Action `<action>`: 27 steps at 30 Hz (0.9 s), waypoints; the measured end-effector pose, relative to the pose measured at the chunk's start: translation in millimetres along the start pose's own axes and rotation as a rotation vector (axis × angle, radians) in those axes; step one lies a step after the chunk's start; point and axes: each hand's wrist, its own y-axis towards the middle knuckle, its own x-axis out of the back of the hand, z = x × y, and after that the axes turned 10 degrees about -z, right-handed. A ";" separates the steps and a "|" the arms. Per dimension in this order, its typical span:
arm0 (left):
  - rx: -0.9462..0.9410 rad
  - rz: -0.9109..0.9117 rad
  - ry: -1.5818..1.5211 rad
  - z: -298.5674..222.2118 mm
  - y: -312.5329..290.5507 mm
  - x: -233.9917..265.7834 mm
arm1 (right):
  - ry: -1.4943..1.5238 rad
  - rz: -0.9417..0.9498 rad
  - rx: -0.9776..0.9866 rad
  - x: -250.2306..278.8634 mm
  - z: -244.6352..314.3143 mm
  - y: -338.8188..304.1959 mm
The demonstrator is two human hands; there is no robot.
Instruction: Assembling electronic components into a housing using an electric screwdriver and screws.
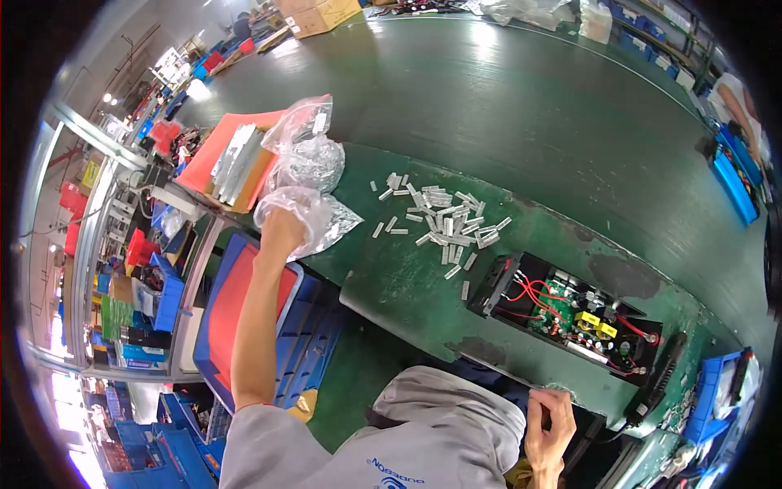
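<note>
My left hand [283, 231] reaches into the mouth of a clear plastic bag [332, 218] at the left end of the green bench; its fingers are hidden inside. A second clear bag [314, 163], holding small shiny pieces, lies just beyond. My right hand [549, 420] rests by the bench's near edge with curled fingers, and whether they hold anything cannot be made out. To the right of the bags, small clear-and-silver strips [448, 220] are scattered in a loose heap. An open black device housing [570, 318] stands at the right, showing a green circuit board, red wires and yellow parts.
A box of grey metal plates [236, 167] with red-orange lining stands behind the bags. A black handheld tool [661, 379] with a cord lies right of the housing. Blue bins [713, 399] stand at the right edge. Another person [737, 106] works at the far right.
</note>
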 end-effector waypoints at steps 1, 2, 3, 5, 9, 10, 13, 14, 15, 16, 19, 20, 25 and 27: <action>-0.128 -0.102 0.033 2.9 -2.0 -4.5 | -0.011 0.009 -0.085 1.3 2.4 -1.7; -0.126 -0.077 -0.029 -9.4 -1.4 4.0 | -0.017 0.004 -0.086 2.2 0.1 -3.4; -0.129 -0.078 -0.033 -11.3 1.7 0.0 | -0.037 -0.005 -0.095 2.4 -3.3 -5.5; -0.102 0.031 -0.039 -14.6 9.6 -2.7 | -0.054 -0.017 -0.103 2.1 -8.4 -9.8; -0.170 0.039 -0.075 -19.5 6.8 8.6 | -0.009 0.012 -0.148 -1.1 -6.2 -9.7; -0.108 0.033 -0.038 -22.3 3.4 10.8 | -0.003 0.019 -0.108 -2.4 -5.3 -7.6; -0.058 -0.127 -0.154 -52.7 -2.6 33.5 | -0.004 0.033 -0.075 -4.4 -5.7 -4.1; 0.060 -0.042 -0.111 -53.4 0.2 38.4 | 0.000 0.046 -0.078 -4.7 -5.8 -3.6; 0.179 0.044 -0.067 -53.5 0.3 42.1 | -0.002 0.052 -0.077 -4.9 -6.2 -2.7; 0.185 0.047 -0.067 -54.3 -3.3 44.9 | 0.002 0.055 -0.049 -5.2 -6.7 -1.8; 0.096 -0.174 -0.047 -64.1 -9.7 51.5 | 0.009 0.074 -0.041 -8.0 -6.5 1.1; 0.098 -0.173 -0.044 -71.1 -9.4 60.1 | 0.012 0.087 -0.063 -8.4 -6.1 1.7; 0.167 -0.565 -0.401 -142.4 -14.9 115.8 | -0.011 0.089 -0.074 -15.9 -5.2 3.4; 0.131 -0.481 -0.529 -179.3 -14.7 118.2 | -0.009 0.092 -0.079 -17.7 -5.4 3.5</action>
